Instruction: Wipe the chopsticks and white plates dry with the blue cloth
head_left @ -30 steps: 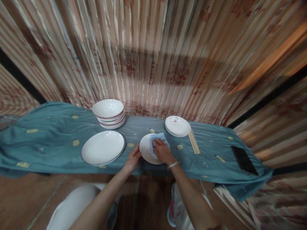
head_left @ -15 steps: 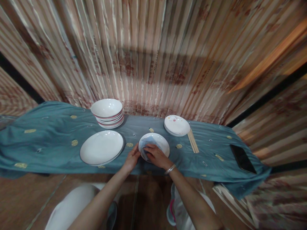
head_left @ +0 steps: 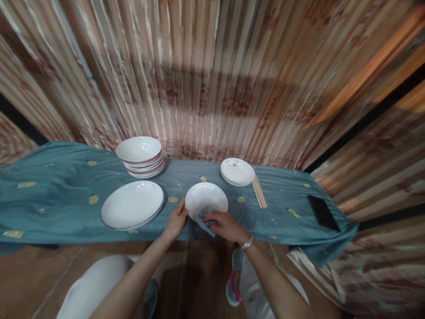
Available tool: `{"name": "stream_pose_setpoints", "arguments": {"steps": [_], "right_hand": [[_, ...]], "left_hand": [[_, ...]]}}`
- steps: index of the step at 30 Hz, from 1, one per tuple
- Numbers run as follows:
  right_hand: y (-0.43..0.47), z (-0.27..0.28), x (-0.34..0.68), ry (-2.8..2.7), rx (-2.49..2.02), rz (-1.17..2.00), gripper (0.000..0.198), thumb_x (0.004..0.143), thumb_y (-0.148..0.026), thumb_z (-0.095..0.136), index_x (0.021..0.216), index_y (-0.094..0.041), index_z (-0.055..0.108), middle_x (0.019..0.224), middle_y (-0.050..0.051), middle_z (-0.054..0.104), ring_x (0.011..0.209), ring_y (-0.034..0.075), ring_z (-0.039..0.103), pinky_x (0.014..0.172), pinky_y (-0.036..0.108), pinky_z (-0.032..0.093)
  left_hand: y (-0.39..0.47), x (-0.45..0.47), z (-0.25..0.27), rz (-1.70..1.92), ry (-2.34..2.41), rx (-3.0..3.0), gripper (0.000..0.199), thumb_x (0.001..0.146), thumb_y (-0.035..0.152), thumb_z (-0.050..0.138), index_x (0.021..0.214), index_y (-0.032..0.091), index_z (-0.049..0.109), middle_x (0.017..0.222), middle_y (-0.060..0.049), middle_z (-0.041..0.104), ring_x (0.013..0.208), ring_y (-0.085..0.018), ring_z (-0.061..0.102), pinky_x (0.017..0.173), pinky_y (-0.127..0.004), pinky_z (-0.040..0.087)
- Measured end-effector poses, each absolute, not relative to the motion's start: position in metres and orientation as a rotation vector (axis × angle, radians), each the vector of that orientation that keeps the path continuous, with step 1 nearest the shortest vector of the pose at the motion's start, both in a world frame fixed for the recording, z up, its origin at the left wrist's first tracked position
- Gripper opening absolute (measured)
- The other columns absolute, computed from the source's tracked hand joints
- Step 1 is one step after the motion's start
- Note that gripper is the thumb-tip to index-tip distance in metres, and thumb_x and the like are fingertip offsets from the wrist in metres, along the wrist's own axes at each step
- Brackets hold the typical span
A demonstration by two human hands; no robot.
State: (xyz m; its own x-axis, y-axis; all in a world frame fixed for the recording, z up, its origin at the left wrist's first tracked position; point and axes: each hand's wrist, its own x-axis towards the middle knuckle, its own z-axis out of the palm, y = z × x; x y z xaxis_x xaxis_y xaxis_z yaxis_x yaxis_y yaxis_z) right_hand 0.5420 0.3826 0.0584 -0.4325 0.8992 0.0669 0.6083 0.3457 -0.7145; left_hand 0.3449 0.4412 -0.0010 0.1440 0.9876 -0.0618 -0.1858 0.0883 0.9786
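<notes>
In front of me on the cloth-covered table is a round white plate (head_left: 206, 193), perhaps a shallow bowl. My left hand (head_left: 177, 219) grips its left rim between thumb and fingers. A thin bluish-grey cloth (head_left: 203, 222) is bunched under the fingers of my right hand (head_left: 226, 225), which presses it against the plate's near rim. Part of the cloth hangs over that edge. A silver bangle (head_left: 247, 243) circles my right wrist.
Left of the plate lie stacked large oval plates (head_left: 133, 204), with a stack of red-rimmed bowls (head_left: 141, 153) behind. Small plates (head_left: 237, 171) and chopsticks (head_left: 259, 192) sit back right. A black phone (head_left: 323, 213) lies near the right end of the teal tablecloth (head_left: 73, 217).
My right hand has drawn the cloth from the middle of the plate down to its near rim. My left hand still holds the left side. The whole view has shifted slightly.
</notes>
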Motion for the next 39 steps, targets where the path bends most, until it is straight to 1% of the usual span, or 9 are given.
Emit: {"name": "stream_pose_setpoints", "arguments": {"steps": [6, 9, 16, 20, 28, 31, 34, 36, 39], "right_hand": [[0.369, 0.06, 0.567, -1.898, -1.411, 0.855, 0.035, 0.069, -0.007, 0.046, 0.088, -0.021, 0.072, 0.096, 0.002, 0.073, 0.091, 0.019, 0.067, 0.087, 0.033, 0.049], [0.37, 0.061, 0.581, -1.704, -1.455, 0.83, 0.032, 0.069, -0.012, 0.048, 0.088, -0.021, 0.072, 0.096, 0.003, 0.073, 0.092, 0.021, 0.066, 0.088, 0.035, 0.048], [0.389, 0.065, 0.595, -1.256, -1.389, 0.896, 0.027, 0.065, -0.02, 0.055, 0.087, -0.02, 0.072, 0.084, 0.001, 0.073, 0.081, 0.019, 0.063, 0.079, 0.033, 0.049], [0.395, 0.07, 0.59, -1.037, -1.288, 1.004, 0.024, 0.062, -0.023, 0.06, 0.081, -0.02, 0.072, 0.08, 0.0, 0.072, 0.072, 0.016, 0.061, 0.069, 0.027, 0.048], [0.394, 0.082, 0.587, -0.624, -1.112, 1.018, 0.018, 0.055, -0.024, 0.07, 0.072, -0.019, 0.071, 0.059, -0.004, 0.066, 0.052, 0.01, 0.055, 0.051, 0.02, 0.043], [0.39, 0.09, 0.591, -0.591, -1.067, 0.911, 0.017, 0.056, -0.026, 0.071, 0.073, -0.02, 0.071, 0.061, -0.004, 0.067, 0.056, 0.011, 0.059, 0.057, 0.022, 0.047], [0.387, 0.099, 0.593, -0.601, -1.082, 0.744, 0.019, 0.059, -0.028, 0.072, 0.076, -0.02, 0.071, 0.069, -0.003, 0.07, 0.065, 0.013, 0.063, 0.065, 0.025, 0.049], [0.384, 0.106, 0.589, -0.664, -1.143, 0.626, 0.021, 0.062, -0.029, 0.07, 0.081, -0.02, 0.071, 0.078, 0.0, 0.072, 0.073, 0.016, 0.065, 0.071, 0.029, 0.051], [0.376, 0.115, 0.567, -0.946, -1.224, 0.404, 0.018, 0.071, -0.024, 0.063, 0.088, -0.02, 0.07, 0.102, 0.005, 0.072, 0.099, 0.021, 0.064, 0.089, 0.036, 0.048]], "left_hand": [[0.431, 0.346, -0.001, 1.155, 1.258, 1.275, 0.07, 0.067, 0.03, 0.066, 0.135, 0.02, 0.048, 0.149, -0.008, 0.039, 0.14, -0.029, 0.026, 0.116, -0.039, 0.012], [0.416, 0.347, 0.011, 1.159, 1.22, 1.607, 0.063, 0.074, 0.034, 0.064, 0.133, 0.021, 0.051, 0.154, -0.008, 0.03, 0.143, -0.028, 0.019, 0.116, -0.043, 0.009], [0.398, 0.359, 0.023, 0.893, 0.89, 2.121, 0.03, 0.073, 0.017, 0.066, 0.1, 0.027, 0.073, 0.124, -0.011, 0.064, 0.132, -0.034, 0.04, 0.109, -0.057, -0.015], [0.408, 0.363, 0.018, 0.856, 0.785, 2.1, 0.025, 0.077, 0.014, 0.06, 0.091, 0.03, 0.074, 0.106, -0.006, 0.072, 0.114, -0.028, 0.058, 0.113, -0.054, -0.006], [0.414, 0.369, 0.041, 0.869, 0.838, 2.02, 0.024, 0.084, 0.023, 0.051, 0.092, 0.025, 0.073, 0.103, -0.005, 0.074, 0.102, -0.022, 0.064, 0.115, -0.048, 0.01], [0.417, 0.373, 0.064, 0.959, 0.903, 1.81, 0.017, 0.079, 0.027, 0.058, 0.085, 0.025, 0.075, 0.092, -0.001, 0.076, 0.092, -0.022, 0.066, 0.111, -0.044, 0.023], [0.421, 0.376, 0.084, 1.006, 0.944, 1.403, 0.015, 0.073, 0.032, 0.066, 0.077, 0.022, 0.075, 0.075, -0.002, 0.074, 0.075, -0.022, 0.066, 0.087, -0.036, 0.046], [0.422, 0.378, 0.092, 1.038, 0.916, 1.092, 0.016, 0.067, 0.032, 0.072, 0.076, 0.019, 0.075, 0.07, -0.002, 0.073, 0.067, -0.02, 0.064, 0.071, -0.03, 0.048], [0.421, 0.38, 0.095, 1.067, 0.847, 0.695, 0.015, 0.06, 0.027, 0.078, 0.07, 0.017, 0.073, 0.065, -0.003, 0.071, 0.064, -0.018, 0.063, 0.065, -0.026, 0.047]]}}
